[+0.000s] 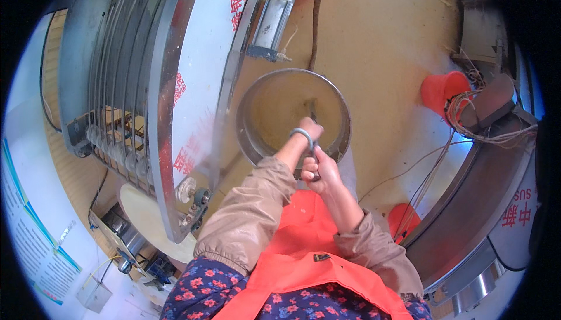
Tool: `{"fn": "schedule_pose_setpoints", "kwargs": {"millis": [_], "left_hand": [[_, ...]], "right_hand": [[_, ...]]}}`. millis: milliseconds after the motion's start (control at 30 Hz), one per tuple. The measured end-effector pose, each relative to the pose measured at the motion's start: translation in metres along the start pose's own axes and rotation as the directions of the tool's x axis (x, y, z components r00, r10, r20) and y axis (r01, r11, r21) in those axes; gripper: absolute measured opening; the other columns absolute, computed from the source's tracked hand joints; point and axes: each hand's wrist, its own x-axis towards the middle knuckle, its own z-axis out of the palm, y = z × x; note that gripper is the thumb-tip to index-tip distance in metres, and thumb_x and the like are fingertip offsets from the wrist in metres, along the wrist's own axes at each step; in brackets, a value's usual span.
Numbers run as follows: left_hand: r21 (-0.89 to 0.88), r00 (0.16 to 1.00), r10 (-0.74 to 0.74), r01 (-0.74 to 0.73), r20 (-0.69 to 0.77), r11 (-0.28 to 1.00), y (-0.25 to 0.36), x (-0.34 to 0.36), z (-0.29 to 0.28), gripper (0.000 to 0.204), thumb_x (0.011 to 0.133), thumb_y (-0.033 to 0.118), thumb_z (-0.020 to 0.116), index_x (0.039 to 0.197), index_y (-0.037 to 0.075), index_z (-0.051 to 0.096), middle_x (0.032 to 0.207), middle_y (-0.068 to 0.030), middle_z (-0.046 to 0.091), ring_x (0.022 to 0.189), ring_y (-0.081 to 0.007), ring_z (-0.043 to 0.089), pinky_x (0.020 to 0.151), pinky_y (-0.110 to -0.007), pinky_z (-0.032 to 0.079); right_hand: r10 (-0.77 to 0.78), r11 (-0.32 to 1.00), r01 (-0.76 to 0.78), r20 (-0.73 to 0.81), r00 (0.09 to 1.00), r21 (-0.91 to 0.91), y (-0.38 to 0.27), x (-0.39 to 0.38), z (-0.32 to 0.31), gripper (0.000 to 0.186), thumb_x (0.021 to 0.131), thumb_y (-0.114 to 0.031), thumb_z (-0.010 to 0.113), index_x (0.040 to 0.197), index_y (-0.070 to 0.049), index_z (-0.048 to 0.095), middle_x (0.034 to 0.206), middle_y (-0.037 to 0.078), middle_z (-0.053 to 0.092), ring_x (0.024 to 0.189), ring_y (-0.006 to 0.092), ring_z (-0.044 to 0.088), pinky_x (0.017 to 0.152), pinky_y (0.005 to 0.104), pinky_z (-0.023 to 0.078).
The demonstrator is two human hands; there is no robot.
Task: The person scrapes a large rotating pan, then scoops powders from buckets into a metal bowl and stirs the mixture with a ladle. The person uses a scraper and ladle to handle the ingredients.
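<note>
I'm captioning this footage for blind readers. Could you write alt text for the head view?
The left hand and right hand of a person in a red apron grip a dark tool that reaches into a round metal pot with tan contents. A red bucket stands to the right, a large metal machine to the left.

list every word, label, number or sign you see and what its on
Red characters and a red square code: on the left machine's white panel; wording not copied out.
Red print: on the right machine's pale side; not copied out.
Dark lines of print: on the blue-edged wall notice; too small to read.
Dark tag or clasp on the red apron: too small to tell if printed.
</note>
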Motion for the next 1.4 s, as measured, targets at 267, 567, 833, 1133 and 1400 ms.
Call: {"fn": "schedule_pose_setpoints", "kwargs": {"millis": [267,567,833,1133,1400], "left_hand": [[0.704,0.997,-0.029,-0.027,0.067,0.710,-0.109,0.023,0.000,0.031,0.080,0.022,0.049,0.094,0.002,0.066,0.105,-0.0202,0.060,0.101,-0.0327,0.058,0.087,-0.038,0.046],[0.083,0.991,-0.029,0.018,0.133,0.996,0.005,-0.016,0.016,0.034,0.066,0.016,0.061,0.089,-0.009,0.063,0.089,-0.0264,0.063,0.090,-0.0352,0.063,0.074,-0.039,0.049],[0.343,0.990,-0.097,0.127,-0.105,0.931,-0.053,0.006,-0.035,0.025,0.078,0.017,0.055,0.088,-0.002,0.066,0.097,-0.0240,0.061,0.096,-0.0368,0.058,0.080,-0.041,0.048],[0.167,0.982,-0.074,0.045,0.172,0.985,-0.044,-0.011,0.045,0.038,0.064,0.027,0.064,0.084,-0.005,0.065,0.088,-0.0262,0.063,0.084,-0.0347,0.063,0.075,-0.037,0.049],[0.147,0.984,-0.128,0.146,-0.128,0.978,-0.039,-0.005,-0.017,0.026,0.074,0.014,0.056,0.089,-0.006,0.063,0.096,-0.0260,0.061,0.093,-0.0371,0.060,0.077,-0.041,0.048]], "right_hand": [[0.407,0.903,-0.416,0.094,0.908,0.110,0.023,0.031,-0.035,0.034,0.095,-0.035,0.040,0.077,-0.007,0.040,0.053,-0.003,0.036,0.039,0.0057,0.030,0.034,0.0198,0.021],[-0.064,0.997,0.066,-0.045,0.997,0.045,0.005,-0.014,-0.010,0.021,0.097,-0.028,0.033,0.084,-0.012,0.038,0.054,-0.005,0.033,0.041,0.0055,0.029,0.037,0.0228,0.025],[0.382,0.903,-0.412,0.209,0.900,0.122,0.018,0.038,-0.018,0.026,0.096,-0.034,0.036,0.084,-0.011,0.042,0.054,-0.004,0.033,0.042,0.0071,0.030,0.037,0.0221,0.024],[0.101,0.977,-0.088,-0.061,0.993,0.193,0.014,-0.016,-0.033,0.024,0.097,-0.030,0.035,0.083,-0.011,0.040,0.055,-0.005,0.033,0.041,0.0059,0.031,0.036,0.0227,0.025],[0.253,0.965,-0.261,0.164,0.953,0.026,0.012,0.026,-0.019,0.022,0.097,-0.031,0.036,0.084,-0.014,0.037,0.056,-0.003,0.035,0.042,0.0058,0.031,0.037,0.0209,0.025]]}}
